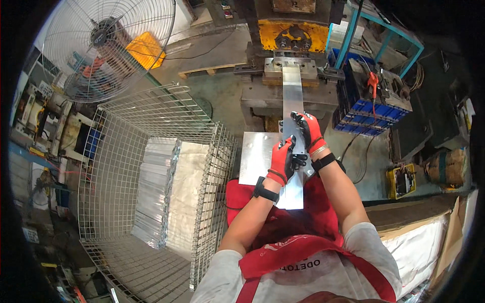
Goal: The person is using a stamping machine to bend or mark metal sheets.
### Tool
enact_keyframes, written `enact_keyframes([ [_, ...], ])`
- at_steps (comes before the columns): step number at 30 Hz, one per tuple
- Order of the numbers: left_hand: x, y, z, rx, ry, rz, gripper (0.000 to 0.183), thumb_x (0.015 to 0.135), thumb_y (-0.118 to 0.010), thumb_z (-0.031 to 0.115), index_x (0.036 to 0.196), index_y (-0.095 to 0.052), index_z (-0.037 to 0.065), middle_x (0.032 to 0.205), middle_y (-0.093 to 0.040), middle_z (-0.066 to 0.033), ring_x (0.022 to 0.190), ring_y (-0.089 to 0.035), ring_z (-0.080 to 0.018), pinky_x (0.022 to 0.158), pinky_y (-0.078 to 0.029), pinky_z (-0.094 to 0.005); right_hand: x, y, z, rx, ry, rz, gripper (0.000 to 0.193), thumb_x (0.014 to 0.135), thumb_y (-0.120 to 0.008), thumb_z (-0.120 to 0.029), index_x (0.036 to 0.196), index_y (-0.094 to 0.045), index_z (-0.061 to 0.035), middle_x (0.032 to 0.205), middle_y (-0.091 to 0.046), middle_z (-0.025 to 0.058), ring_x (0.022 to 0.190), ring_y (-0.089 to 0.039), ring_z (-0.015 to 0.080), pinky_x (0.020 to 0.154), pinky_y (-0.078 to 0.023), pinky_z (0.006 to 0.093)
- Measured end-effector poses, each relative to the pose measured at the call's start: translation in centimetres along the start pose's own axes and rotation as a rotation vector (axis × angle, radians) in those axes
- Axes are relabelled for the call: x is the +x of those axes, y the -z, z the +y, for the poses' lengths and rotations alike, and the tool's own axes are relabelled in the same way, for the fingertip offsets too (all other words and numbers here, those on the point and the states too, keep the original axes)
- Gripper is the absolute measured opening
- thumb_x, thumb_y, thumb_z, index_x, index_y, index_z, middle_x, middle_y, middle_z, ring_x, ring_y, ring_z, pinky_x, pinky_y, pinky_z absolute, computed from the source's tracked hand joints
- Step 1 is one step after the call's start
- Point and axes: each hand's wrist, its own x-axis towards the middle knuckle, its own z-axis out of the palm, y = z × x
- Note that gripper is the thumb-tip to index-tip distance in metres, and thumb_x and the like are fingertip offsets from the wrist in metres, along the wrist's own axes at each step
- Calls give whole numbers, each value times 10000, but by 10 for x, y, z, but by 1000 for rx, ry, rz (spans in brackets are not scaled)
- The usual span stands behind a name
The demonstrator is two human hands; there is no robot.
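Observation:
A long, shiny metal strip (293, 96) runs away from my lap, and its far end lies in the die (309, 68) of a press. My left hand (284, 160), in a red and black glove, is closed on the strip's left edge, close to my body. Farther along, my right hand (310, 132), gloved alike, grips the right edge. The fingertips under the strip are hidden. Beside my left hand, a flat pale metal sheet (256, 159) lies to the left of the strip and partly under it.
The press's yellow part (268, 34) stands above the die. To the left is a wire mesh cage (202, 202) with stacked metal strips (156, 187). A large fan (108, 43) stands far left. Blue crates (353, 118) with tools and a small yellow bin (401, 182) are on the right.

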Motion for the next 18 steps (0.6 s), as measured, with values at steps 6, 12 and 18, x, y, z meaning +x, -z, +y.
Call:
enact_keyframes([
  [6, 1, 2, -1, -3, -6, 2, 157, 860, -439, 207, 879, -512, 69, 697, -559, -51, 471, -567, -187, 385, -463, -269, -3, 0, -5, -132, 112, -54, 148, 770, -584, -164, 805, -633, -29, 711, -571, -32, 647, -495, 52, 579, -383, 209],
  [12, -2, -3, 1, -3, -36, -19, 167, 861, -456, 233, 879, -504, 74, 647, -549, -43, 451, -566, -184, 358, -439, -247, -2, 0, -3, -55, 35, -11, 126, 763, -594, -141, 782, -628, -21, 708, -573, -21, 647, -493, 55, 583, -391, 219],
  [18, -6, -4, 5, 30, -1, -28, 181, 862, -468, 262, 879, -497, 84, 640, -544, -38, 450, -572, -188, 347, -434, -239, 0, 2, 2, -194, 147, -46, 158, 783, -558, -154, 803, -622, -10, 703, -568, -13, 655, -502, 69, 605, -403, 232],
])
